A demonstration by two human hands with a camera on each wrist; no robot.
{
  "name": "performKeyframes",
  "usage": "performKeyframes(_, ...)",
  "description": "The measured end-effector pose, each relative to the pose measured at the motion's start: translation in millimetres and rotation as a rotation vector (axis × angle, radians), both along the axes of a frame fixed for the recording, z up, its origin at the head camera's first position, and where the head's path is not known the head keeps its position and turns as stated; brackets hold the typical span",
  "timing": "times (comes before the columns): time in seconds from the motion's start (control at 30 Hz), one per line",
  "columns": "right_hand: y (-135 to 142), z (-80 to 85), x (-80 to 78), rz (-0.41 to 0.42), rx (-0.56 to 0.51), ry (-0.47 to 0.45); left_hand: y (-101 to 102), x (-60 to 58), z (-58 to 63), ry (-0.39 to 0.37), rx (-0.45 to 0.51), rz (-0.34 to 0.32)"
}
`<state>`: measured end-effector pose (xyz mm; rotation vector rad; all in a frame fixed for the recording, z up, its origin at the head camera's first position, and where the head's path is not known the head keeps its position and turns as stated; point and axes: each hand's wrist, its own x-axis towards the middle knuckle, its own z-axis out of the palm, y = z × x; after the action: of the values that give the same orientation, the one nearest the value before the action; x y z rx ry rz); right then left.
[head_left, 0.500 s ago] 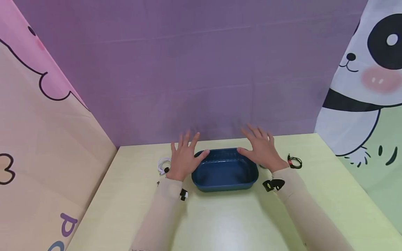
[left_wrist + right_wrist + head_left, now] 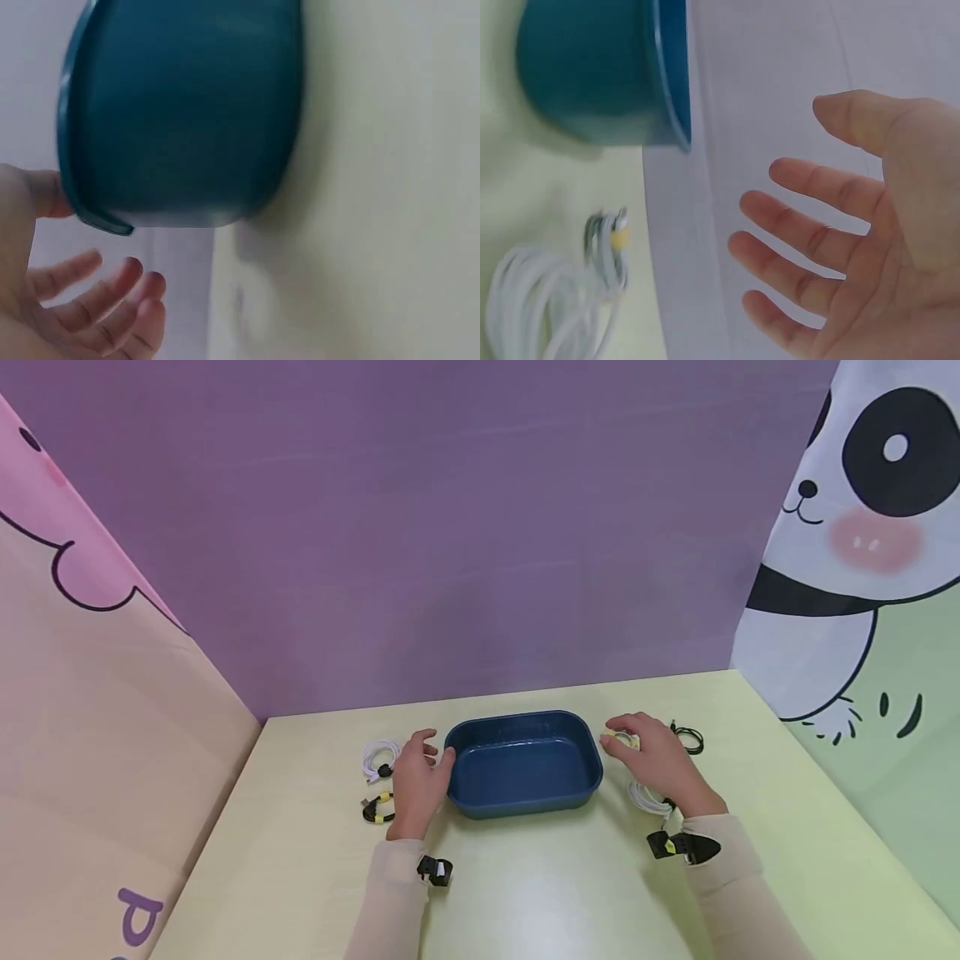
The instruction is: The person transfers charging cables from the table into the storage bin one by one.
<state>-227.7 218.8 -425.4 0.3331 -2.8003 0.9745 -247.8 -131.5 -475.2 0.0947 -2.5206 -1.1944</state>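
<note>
A dark blue rectangular basin (image 2: pixel 523 768) stands on the pale table between both hands. My left hand (image 2: pixel 420 789) is at its left end, thumb right at the rim. The left wrist view shows that thumb partly hidden behind the basin (image 2: pixel 187 112), the fingers loosely bent and holding nothing. To the right of the basin hovers my right hand (image 2: pixel 662 764), over coiled cables. In the right wrist view this hand (image 2: pixel 855 225) has its fingers spread, apart from the basin (image 2: pixel 592 75), with nothing in it.
Left of the basin lie a white coiled cable (image 2: pixel 378 757) and a black-and-yellow cable (image 2: pixel 375 808). On the right are a white coil (image 2: pixel 647 797), a small grey coil with yellow (image 2: pixel 604 247) and a black coil (image 2: pixel 692 742). A purple cloth wall (image 2: pixel 450 568) rises behind the table.
Both hands have come down and apart, from above the basin's far edge to its two sides. The head view has shifted slightly, and more of the cables shows.
</note>
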Motion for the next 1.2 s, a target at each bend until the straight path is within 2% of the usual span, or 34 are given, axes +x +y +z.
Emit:
performKeyframes(0.17,15,-8.2,9.0,-0.025,-0.040,-0.030,-4,5.2,-10.4,-0.049,0.046,0.035)
performKeyframes(0.4,44,-21.3,16.7,-0.069,-0.023,-0.074,3,13.7,-23.8,-0.036,0.069,-0.006)
performKeyframes(0.57,65,-26.7,20.1,-0.120,0.003,-0.197,5,15.5,-20.7,-0.047,0.051,-0.009)
performKeyframes(0.77,88,-35.1,27.7,-0.170,0.064,-0.403,3,23.6,-18.4,-0.088,0.074,-0.029)
performKeyframes(0.97,99,-45.0,32.3,-0.139,0.060,-0.544,3,27.1,-24.0,-0.119,0.089,-0.082)
performKeyframes(1.07,98,-47.1,32.6,-0.129,0.028,-0.586,3,27.5,-25.2,-0.119,0.096,-0.094)
performKeyframes(1.2,94,-46.5,31.4,-0.146,0.002,-0.583,3,28.3,-25.3,-0.118,0.106,-0.109)
